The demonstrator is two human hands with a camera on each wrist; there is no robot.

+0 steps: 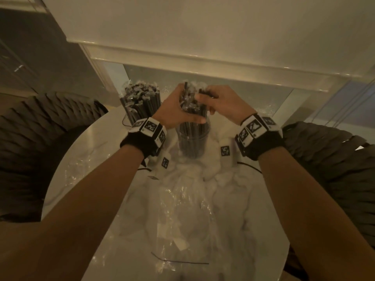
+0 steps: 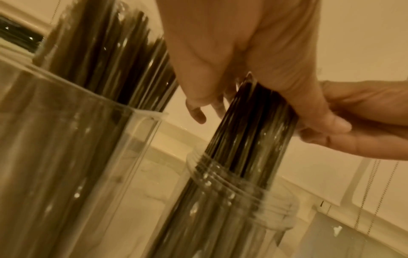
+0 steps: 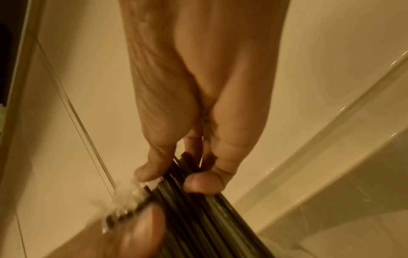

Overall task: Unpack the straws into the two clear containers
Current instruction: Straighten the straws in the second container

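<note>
While both hands point(image 1: 178, 110) point(image 1: 225, 102) grip glossy black straws point(image 1: 192, 104), bundle stands in round clear jar point(image 1: 192, 142)

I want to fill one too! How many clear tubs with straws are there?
2. A square tub stands at the back left; a round jar stands in the middle, below both hands.

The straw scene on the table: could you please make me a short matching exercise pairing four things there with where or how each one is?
Things:
1. round jar
2. square container
3. left hand
4. plastic wrap

States:
A. lies crumpled on the table, near the person
B. grips the straw bundle standing in the jar
C. stands at the back left, packed with straws
D. stands between the wrists, threaded at its rim

Pairs: 1-D, 2-C, 3-B, 4-A
</note>
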